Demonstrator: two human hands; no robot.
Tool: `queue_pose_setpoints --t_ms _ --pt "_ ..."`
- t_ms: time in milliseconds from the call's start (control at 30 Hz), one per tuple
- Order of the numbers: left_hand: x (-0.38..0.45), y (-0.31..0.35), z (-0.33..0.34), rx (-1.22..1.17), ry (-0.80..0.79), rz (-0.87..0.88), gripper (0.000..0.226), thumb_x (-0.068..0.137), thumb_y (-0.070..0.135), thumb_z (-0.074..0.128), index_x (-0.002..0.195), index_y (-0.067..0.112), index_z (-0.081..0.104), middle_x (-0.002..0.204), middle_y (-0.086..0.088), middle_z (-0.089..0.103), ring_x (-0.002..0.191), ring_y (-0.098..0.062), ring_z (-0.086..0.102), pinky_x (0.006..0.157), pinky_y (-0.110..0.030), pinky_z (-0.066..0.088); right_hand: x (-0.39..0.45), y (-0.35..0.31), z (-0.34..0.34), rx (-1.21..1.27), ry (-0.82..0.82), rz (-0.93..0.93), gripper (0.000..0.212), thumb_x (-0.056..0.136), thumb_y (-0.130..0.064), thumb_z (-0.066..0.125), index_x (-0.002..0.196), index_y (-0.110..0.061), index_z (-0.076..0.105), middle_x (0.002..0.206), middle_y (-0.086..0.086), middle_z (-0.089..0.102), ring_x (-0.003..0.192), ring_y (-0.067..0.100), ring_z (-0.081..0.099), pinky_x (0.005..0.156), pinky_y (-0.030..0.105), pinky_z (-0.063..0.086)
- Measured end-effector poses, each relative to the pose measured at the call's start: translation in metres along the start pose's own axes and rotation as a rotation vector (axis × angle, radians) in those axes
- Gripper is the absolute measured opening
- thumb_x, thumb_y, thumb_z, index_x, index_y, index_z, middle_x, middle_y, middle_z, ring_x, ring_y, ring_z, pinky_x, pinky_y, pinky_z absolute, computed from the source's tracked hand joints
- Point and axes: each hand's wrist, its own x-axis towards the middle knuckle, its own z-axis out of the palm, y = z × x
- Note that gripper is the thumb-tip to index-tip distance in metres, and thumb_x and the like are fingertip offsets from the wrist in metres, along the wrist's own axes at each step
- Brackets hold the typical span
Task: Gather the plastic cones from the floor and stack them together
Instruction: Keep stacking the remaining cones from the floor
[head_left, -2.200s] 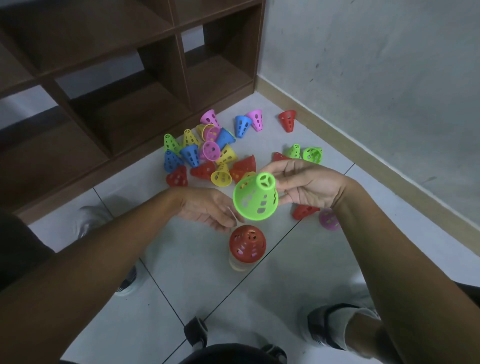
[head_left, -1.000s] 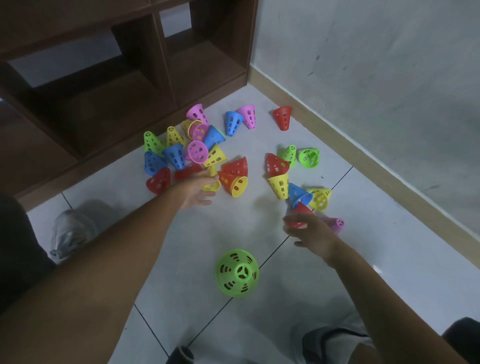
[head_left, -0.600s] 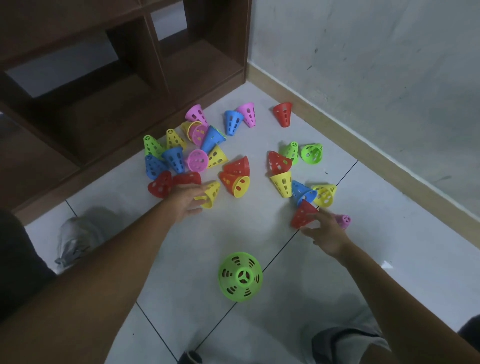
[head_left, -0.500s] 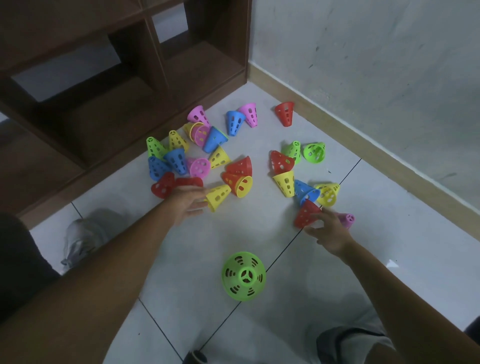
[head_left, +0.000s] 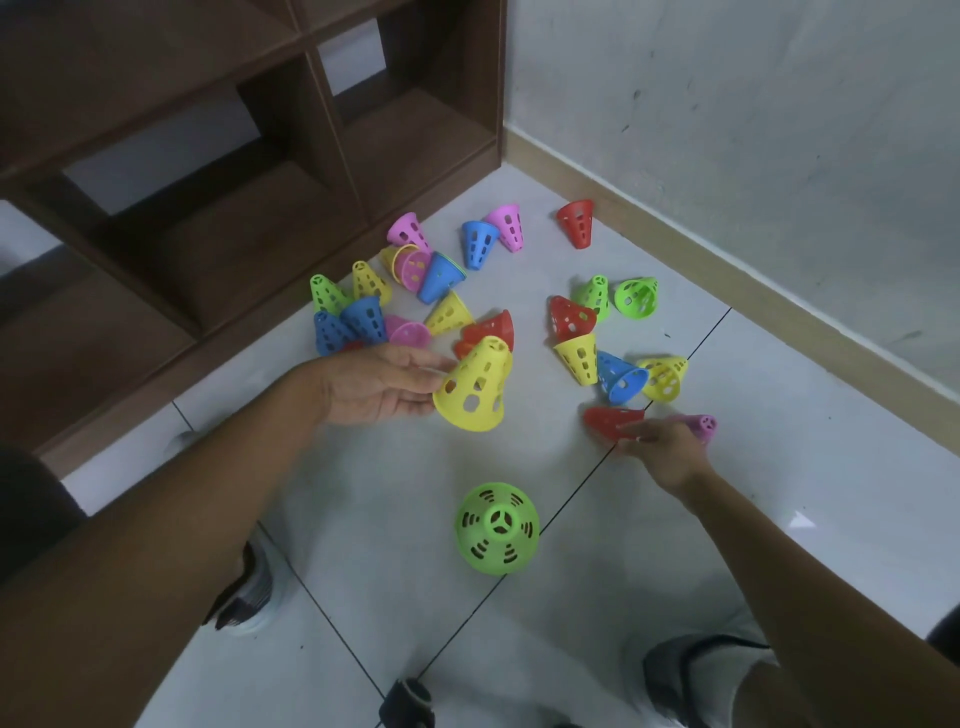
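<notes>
A person's left hand holds a yellow cone by its wide rim, lifted off the floor. The right hand closes its fingers on a red cone lying to the right. A stack topped by a green cone stands nearer. The perforated cones look light and stiff, easiest pinched at the rim. Loose cones litter the far floor.

Stacked cones stand upright on the floor, nearest the person. Beyond them, loose cones lie in two clusters: the left cluster just before the shelf unit, the right cluster nearer the wall. One lone cone lies farthest back, near the skirting.
</notes>
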Motion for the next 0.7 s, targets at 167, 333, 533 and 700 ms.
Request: queue_pose_setpoints --t_ms 167,333,533,700 --pt "-0.009 0.015 0.015 0.090 -0.193 -0.016 0.083 0.063 0.037 0.095 0.129 0.001 0.062 0.120 -0.015 0.070 0.105 -0.021 0.070 0.088 -0.028 0.059 -0.002 -0.007 -0.004 0.232 0.042 0.028 0.018 0.087 -0.003 0.071 0.104 -0.007 0.075 0.098 0.007 0.071 0.086 0.021 0.061 0.081 0.033 0.051" --pt "-0.015 0.025 0.035 0.177 -0.312 -0.068 0.088 0.061 0.032 0.097 0.131 -0.004 0.057 0.117 -0.018 0.066 0.096 -0.024 0.070 0.080 -0.030 0.061 -0.013 -0.031 -0.014 0.596 0.008 0.039 0.002 0.090 -0.004 0.070 0.089 -0.005 0.069 0.097 0.016 0.069 0.086 0.026 0.066 0.083 0.036 0.060" --pt "-0.019 0.023 0.051 0.228 -0.393 -0.133 0.061 0.066 0.030 0.094 0.119 0.011 0.069 0.105 -0.007 0.074 0.088 -0.019 0.073 0.073 -0.027 0.060 -0.026 -0.069 -0.026 0.823 -0.167 -0.010 0.004 0.094 -0.006 0.064 0.095 -0.008 0.067 0.090 0.007 0.071 0.081 0.018 0.067 0.081 0.031 0.060" --pt "-0.020 0.015 0.056 0.240 -0.419 -0.174 0.027 0.078 0.014 0.078 0.105 0.019 0.075 0.101 -0.003 0.074 0.088 -0.017 0.073 0.073 -0.026 0.059 -0.039 -0.104 -0.037 1.004 -0.338 -0.108 0.015 0.094 -0.004 0.059 0.107 -0.011 0.063 0.091 0.005 0.073 0.075 0.014 0.070 0.078 0.030 0.060"
